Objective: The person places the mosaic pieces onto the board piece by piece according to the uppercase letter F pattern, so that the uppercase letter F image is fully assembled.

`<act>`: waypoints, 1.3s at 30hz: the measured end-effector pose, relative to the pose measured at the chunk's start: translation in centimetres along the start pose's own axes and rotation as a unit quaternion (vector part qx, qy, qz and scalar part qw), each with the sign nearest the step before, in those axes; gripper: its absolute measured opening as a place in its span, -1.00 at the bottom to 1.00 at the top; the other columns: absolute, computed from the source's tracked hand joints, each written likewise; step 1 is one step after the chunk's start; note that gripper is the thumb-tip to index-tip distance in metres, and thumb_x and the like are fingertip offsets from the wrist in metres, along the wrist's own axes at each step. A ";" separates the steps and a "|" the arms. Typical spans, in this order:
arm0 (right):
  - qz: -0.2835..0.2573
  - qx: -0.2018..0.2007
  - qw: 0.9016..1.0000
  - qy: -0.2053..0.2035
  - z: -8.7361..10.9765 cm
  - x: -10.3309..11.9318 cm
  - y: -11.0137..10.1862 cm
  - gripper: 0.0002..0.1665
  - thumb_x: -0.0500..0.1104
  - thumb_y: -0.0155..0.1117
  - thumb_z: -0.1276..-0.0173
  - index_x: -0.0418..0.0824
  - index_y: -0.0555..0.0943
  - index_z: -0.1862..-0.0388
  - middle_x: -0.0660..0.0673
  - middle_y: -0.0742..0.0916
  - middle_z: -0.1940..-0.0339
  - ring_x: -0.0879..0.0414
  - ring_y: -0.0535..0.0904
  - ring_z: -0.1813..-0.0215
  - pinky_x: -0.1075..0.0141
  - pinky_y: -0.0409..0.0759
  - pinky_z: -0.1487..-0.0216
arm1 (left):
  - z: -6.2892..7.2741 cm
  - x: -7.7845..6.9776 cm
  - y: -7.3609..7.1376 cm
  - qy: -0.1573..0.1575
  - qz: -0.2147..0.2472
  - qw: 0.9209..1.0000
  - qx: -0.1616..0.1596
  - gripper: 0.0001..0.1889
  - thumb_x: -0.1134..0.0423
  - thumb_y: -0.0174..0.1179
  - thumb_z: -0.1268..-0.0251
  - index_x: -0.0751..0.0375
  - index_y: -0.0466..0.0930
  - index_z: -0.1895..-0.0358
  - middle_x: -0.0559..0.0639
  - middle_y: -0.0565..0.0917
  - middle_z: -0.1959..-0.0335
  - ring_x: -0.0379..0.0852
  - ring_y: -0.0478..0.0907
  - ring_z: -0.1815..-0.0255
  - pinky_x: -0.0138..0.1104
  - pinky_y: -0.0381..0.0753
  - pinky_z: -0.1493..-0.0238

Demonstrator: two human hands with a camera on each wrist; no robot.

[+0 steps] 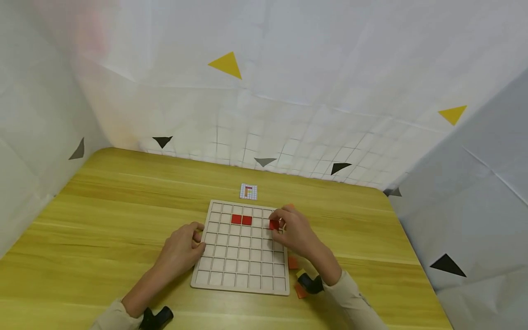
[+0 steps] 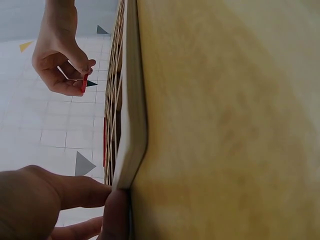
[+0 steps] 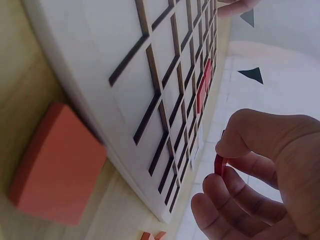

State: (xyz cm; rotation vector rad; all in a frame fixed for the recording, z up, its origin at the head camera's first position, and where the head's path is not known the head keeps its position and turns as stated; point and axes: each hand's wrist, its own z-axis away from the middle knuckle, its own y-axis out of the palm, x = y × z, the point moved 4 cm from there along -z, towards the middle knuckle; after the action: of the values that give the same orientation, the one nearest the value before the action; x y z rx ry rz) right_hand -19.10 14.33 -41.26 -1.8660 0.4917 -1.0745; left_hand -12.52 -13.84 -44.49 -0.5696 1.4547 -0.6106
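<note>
A pale wooden grid board point(image 1: 237, 266) lies on the table with two red square tiles point(image 1: 241, 220) side by side in an upper row. My left hand point(image 1: 183, 245) holds the board's left edge, its thumb and fingers bent against the rim. Above the board's upper right part, my right hand point(image 1: 294, 231) pinches another red tile point(image 1: 274, 224) between thumb and fingers. The right wrist view shows this tile point(image 3: 219, 164) edge-on and raised off the board. In the left wrist view, fingers point(image 2: 85, 192) meet the board's rim.
Beyond the board lies a small card point(image 1: 249, 191) printed with a coloured grid pattern. Orange pieces point(image 1: 293, 262) lie along the board's right side, with a yellow piece point(image 1: 300, 273) by the right wrist. White sheets point(image 1: 288, 91) with triangles enclose the table point(image 1: 123, 201).
</note>
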 end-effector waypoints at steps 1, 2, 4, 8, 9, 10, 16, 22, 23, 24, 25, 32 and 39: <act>0.000 0.000 1.000 0.001 -0.1 0.0 0.1 -0.68 -0.32 0.53 -0.05 -0.19 0.68 0.19 0.00 0.58 0.31 0.09 0.52 0.33 0.29 0.49 0.32 | 0.0 0.0 0.0 0.000 0.000 1.000 0.001 -0.61 0.40 0.34 -0.17 0.39 0.57 -0.09 -0.02 0.53 0.36 -0.13 0.51 0.38 -0.24 0.50 0.36; 0.000 0.000 1.000 0.001 -0.1 0.1 0.1 -0.68 -0.32 0.54 -0.04 -0.19 0.68 0.19 0.01 0.59 0.31 0.09 0.51 0.33 0.28 0.49 0.32 | -0.1 0.0 0.1 -0.001 0.000 1.000 0.001 -0.61 0.40 0.34 -0.17 0.39 0.57 -0.09 -0.02 0.53 0.37 -0.13 0.51 0.39 -0.25 0.50 0.36; 0.001 -0.001 1.000 -0.003 -0.3 0.1 0.3 -0.68 -0.31 0.54 -0.04 -0.18 0.68 0.20 0.00 0.58 0.33 0.08 0.51 0.34 0.28 0.48 0.33 | -0.1 0.0 0.1 -0.002 -0.001 1.000 0.002 -0.60 0.39 0.34 -0.16 0.39 0.57 -0.09 -0.02 0.53 0.37 -0.13 0.51 0.39 -0.25 0.50 0.37; 0.003 0.003 1.000 -0.005 -0.7 0.1 0.5 -0.70 -0.32 0.51 -0.04 -0.16 0.68 0.21 0.01 0.59 0.34 0.08 0.51 0.33 0.30 0.48 0.33 | -0.2 0.1 0.1 -0.004 0.000 1.000 0.001 -0.60 0.39 0.34 -0.16 0.39 0.57 -0.09 -0.02 0.54 0.37 -0.14 0.52 0.39 -0.26 0.51 0.37; 0.003 0.005 1.000 -0.005 -0.8 0.1 0.5 -0.70 -0.33 0.50 -0.04 -0.16 0.68 0.21 0.01 0.59 0.33 0.08 0.51 0.33 0.30 0.48 0.32 | -0.2 0.1 0.1 -0.004 0.001 1.000 0.001 -0.60 0.39 0.34 -0.16 0.39 0.57 -0.09 -0.02 0.54 0.37 -0.14 0.52 0.39 -0.26 0.51 0.37; 0.002 0.006 1.000 -0.004 -0.9 0.2 0.5 -0.70 -0.33 0.49 -0.04 -0.17 0.68 0.21 0.01 0.59 0.33 0.08 0.51 0.33 0.30 0.49 0.32 | -0.2 0.1 0.0 -0.003 0.002 1.000 0.001 -0.60 0.40 0.34 -0.15 0.40 0.57 -0.08 -0.02 0.54 0.37 -0.14 0.53 0.39 -0.26 0.51 0.37; -0.010 0.018 1.000 -0.004 -1.6 0.6 0.8 -0.68 -0.36 0.44 -0.05 -0.21 0.70 0.16 0.00 0.60 0.30 0.10 0.53 0.32 0.30 0.52 0.31 | -0.2 0.1 -0.1 -0.002 0.005 1.000 0.002 -0.61 0.40 0.34 -0.16 0.39 0.57 -0.08 -0.02 0.54 0.37 -0.14 0.53 0.39 -0.25 0.52 0.37; -0.015 0.030 0.999 0.002 -2.1 0.8 1.3 -0.70 -0.36 0.39 -0.10 -0.21 0.70 0.14 -0.01 0.60 0.29 0.12 0.53 0.33 0.31 0.54 0.31 | -0.2 0.1 0.0 -0.004 0.007 1.000 0.005 -0.60 0.39 0.34 -0.16 0.39 0.57 -0.09 -0.01 0.55 0.37 -0.15 0.54 0.39 -0.26 0.52 0.38; -0.015 0.031 0.999 0.003 -2.2 0.8 1.4 -0.71 -0.36 0.38 -0.11 -0.21 0.70 0.14 -0.01 0.60 0.29 0.12 0.54 0.33 0.32 0.54 0.31 | -0.2 0.1 0.0 -0.005 0.007 1.000 0.005 -0.60 0.40 0.34 -0.16 0.40 0.57 -0.09 -0.01 0.55 0.37 -0.14 0.54 0.39 -0.26 0.52 0.38; -0.016 0.031 0.999 0.003 -2.3 0.8 1.4 -0.71 -0.36 0.38 -0.11 -0.20 0.70 0.14 -0.01 0.60 0.29 0.11 0.54 0.33 0.32 0.54 0.31 | -0.1 0.1 0.0 -0.005 0.007 1.000 0.005 -0.60 0.40 0.35 -0.16 0.40 0.57 -0.09 -0.01 0.54 0.37 -0.14 0.54 0.40 -0.25 0.52 0.38; -0.016 0.032 0.999 0.003 -2.3 0.8 1.5 -0.71 -0.36 0.38 -0.11 -0.20 0.70 0.14 -0.02 0.60 0.29 0.11 0.54 0.33 0.32 0.54 0.31 | -0.1 0.1 0.0 -0.005 0.006 1.000 0.004 -0.60 0.40 0.34 -0.16 0.40 0.57 -0.09 -0.01 0.54 0.37 -0.14 0.54 0.40 -0.25 0.52 0.38; -0.010 0.036 0.999 0.000 -2.8 0.8 1.9 -0.71 -0.37 0.40 -0.10 -0.21 0.70 0.16 -0.04 0.61 0.28 0.11 0.52 0.33 0.30 0.53 0.31 | 0.0 0.0 0.0 -0.006 0.006 1.000 0.002 -0.60 0.41 0.34 -0.16 0.40 0.57 -0.09 -0.01 0.54 0.37 -0.14 0.53 0.39 -0.25 0.52 0.37; -0.005 0.043 0.999 -0.002 -3.3 0.9 2.5 -0.74 -0.36 0.40 -0.09 -0.21 0.70 0.19 -0.05 0.62 0.28 0.18 0.50 0.35 0.33 0.52 0.33 | 0.0 0.1 0.0 0.007 0.002 1.000 -0.005 -0.60 0.40 0.33 -0.15 0.40 0.58 -0.09 -0.02 0.53 0.36 -0.16 0.52 0.40 -0.24 0.50 0.38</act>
State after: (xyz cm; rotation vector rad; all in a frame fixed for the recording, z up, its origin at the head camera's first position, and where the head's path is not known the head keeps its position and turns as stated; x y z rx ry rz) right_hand -21.12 10.77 -42.28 -1.7963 0.4267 -1.0817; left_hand -12.55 -13.93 -44.60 -0.5713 1.4725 -0.6068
